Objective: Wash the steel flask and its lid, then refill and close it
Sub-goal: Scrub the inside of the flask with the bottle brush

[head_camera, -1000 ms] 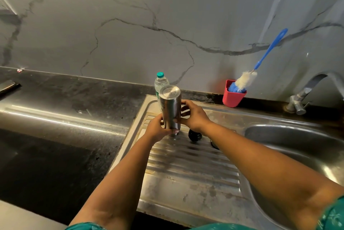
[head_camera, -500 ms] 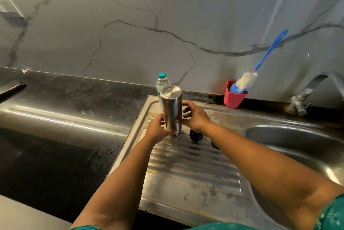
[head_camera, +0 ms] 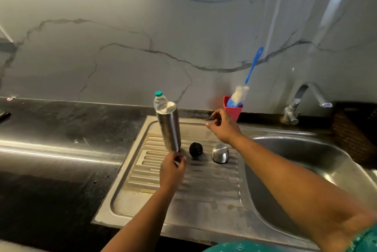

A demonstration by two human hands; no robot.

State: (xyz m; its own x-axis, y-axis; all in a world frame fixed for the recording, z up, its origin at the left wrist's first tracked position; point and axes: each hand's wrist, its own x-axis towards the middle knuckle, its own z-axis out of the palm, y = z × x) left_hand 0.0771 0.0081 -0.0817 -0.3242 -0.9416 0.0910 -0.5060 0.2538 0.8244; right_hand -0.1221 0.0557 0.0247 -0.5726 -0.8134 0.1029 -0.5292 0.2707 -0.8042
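Observation:
The steel flask [head_camera: 169, 127] stands upside down on the ribbed drainboard [head_camera: 183, 186], its base facing up. My left hand [head_camera: 172, 171] is just in front of the flask's lower end, fingers loosely curled, and grips nothing. To the right of the flask lie a black stopper [head_camera: 195, 149] and the steel cap [head_camera: 220, 152], mouth down. My right hand [head_camera: 224, 127] hovers empty above the drainboard's back edge, close to a red cup [head_camera: 234, 110]. A plastic water bottle [head_camera: 159, 98] with a green cap stands behind the flask.
The red cup holds a blue-handled bottle brush [head_camera: 241, 92]. The sink basin [head_camera: 306, 162] lies to the right under a steel tap [head_camera: 306, 98]. A dark woven basket [head_camera: 355, 131] sits at the far right. Black counter [head_camera: 61, 133] spreads to the left.
Both hands have let go of the flask, which now stands alone. My right hand has moved right toward the red cup, uncovering the stopper and cap. My left hand has drawn back.

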